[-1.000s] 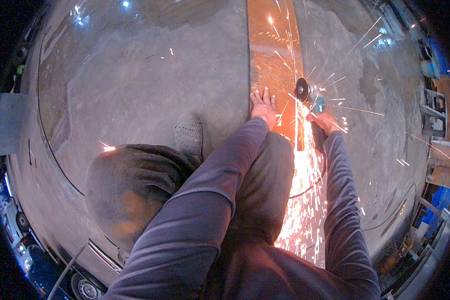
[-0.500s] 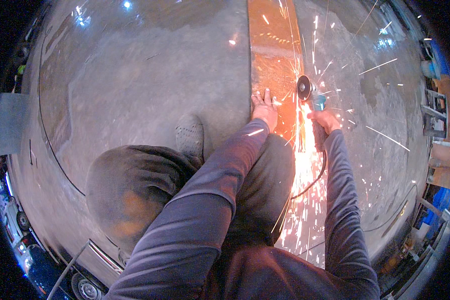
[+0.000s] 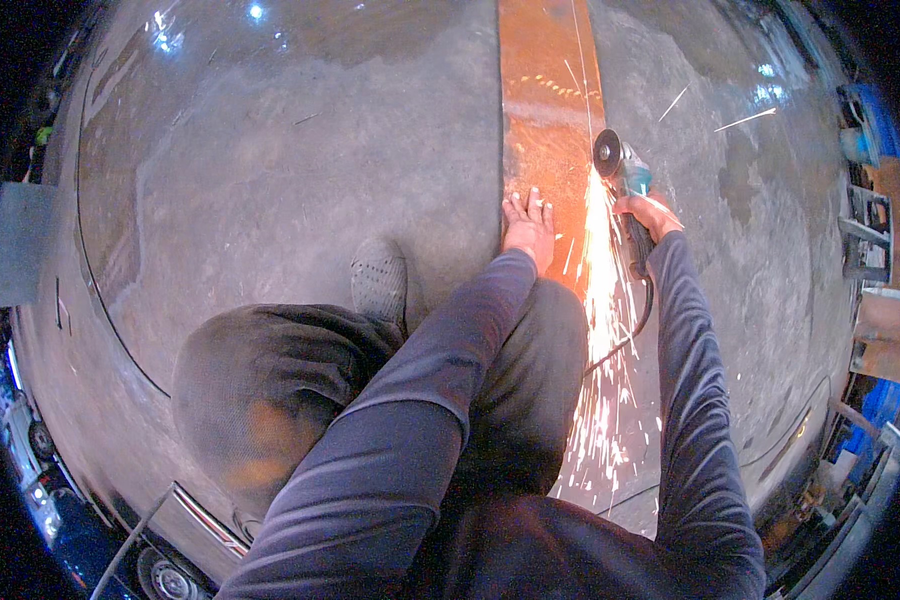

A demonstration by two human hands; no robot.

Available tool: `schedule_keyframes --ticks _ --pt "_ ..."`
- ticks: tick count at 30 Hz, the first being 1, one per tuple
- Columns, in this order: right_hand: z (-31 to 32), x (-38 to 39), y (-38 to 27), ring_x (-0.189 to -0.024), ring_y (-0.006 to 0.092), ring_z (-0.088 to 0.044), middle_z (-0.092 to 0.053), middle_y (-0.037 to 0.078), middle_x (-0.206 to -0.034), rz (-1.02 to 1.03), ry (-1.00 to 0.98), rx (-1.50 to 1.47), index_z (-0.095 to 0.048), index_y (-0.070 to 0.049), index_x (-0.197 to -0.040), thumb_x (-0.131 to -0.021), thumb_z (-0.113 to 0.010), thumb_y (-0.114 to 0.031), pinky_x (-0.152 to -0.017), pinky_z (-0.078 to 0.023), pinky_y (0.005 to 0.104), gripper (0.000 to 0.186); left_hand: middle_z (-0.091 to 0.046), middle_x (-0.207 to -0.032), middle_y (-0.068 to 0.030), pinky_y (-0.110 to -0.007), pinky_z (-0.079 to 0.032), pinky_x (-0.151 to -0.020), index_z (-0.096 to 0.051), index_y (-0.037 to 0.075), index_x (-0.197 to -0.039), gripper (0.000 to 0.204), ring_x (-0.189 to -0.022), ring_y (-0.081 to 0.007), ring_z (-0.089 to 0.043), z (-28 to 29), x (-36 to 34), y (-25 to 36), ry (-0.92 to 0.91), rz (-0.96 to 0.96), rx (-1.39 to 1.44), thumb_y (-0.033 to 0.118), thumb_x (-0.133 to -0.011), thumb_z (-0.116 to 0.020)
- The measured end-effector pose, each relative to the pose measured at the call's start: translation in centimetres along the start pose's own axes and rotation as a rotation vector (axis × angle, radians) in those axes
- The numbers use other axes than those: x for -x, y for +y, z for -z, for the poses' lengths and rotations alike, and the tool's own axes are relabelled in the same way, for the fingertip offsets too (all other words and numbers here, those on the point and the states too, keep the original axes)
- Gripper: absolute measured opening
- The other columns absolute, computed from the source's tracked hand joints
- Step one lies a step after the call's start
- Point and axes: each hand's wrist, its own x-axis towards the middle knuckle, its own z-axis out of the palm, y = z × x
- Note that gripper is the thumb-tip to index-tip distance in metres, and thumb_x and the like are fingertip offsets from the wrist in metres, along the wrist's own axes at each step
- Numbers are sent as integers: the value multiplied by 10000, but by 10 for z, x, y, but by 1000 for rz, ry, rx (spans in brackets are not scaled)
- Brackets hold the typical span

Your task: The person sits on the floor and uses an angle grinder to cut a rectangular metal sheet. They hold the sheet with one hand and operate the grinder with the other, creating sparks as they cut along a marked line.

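A long rusty orange metal strip runs away from me along the floor. Pressed flat on its near part is my left hand, fingers spread. My right hand wraps round an angle grinder with a teal front housing and a dark rear body. Its dark round disc stands at the strip's right edge. A bright stream of sparks pours from there toward my body, hiding part of that edge. The grinder's black cord curves back through the sparks.
Grey concrete floor surrounds the strip. My bent knee and patterned shoe lie left of my left arm. Frames and blue items line the right side. A vehicle wheel shows at lower left.
The grinder and my right hand have shifted slightly away from me along the strip's edge. The spark stream has become narrower, with fewer sparks flying to the right. My left hand stays on the strip.
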Motion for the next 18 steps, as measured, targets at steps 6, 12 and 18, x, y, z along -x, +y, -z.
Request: schedule_keyframes --ticks 6,12,18 --pt "1 -7 8 -633 219 -605 -661 96 -805 -32 -69 -78 -665 -24 -939 -658 -786 -209 -598 -487 401 357 -106 -1616 -295 -675 -158 -1143 -224 28 -1561 762 -1422 -577 -218 -10 -6 0 23 13 6 358 -943 -525" --pt "2 -4 28 -632 205 -602 -659 89 -823 85 44 51 -621 -34 -1072 -660 -784 -174 -607 -492 398 465 -108 -1612 -302 -669 -166 -1145 -237 24 -1556 696 -1418 -576 -231 -3 -5 0 -1 -8 30 308 -969 -482" --pt "-1 32 22 -686 225 -642 -679 129 -874 73 17 -9 -650 -29 -1028 -649 -795 -201 -609 -501 412 440 -76 -1622 -291 -687 -191 -1122 -209 43 -1570 652 -1415 -559 -265 0 -1 -1 -2 -1 -39 228 -993 -451"
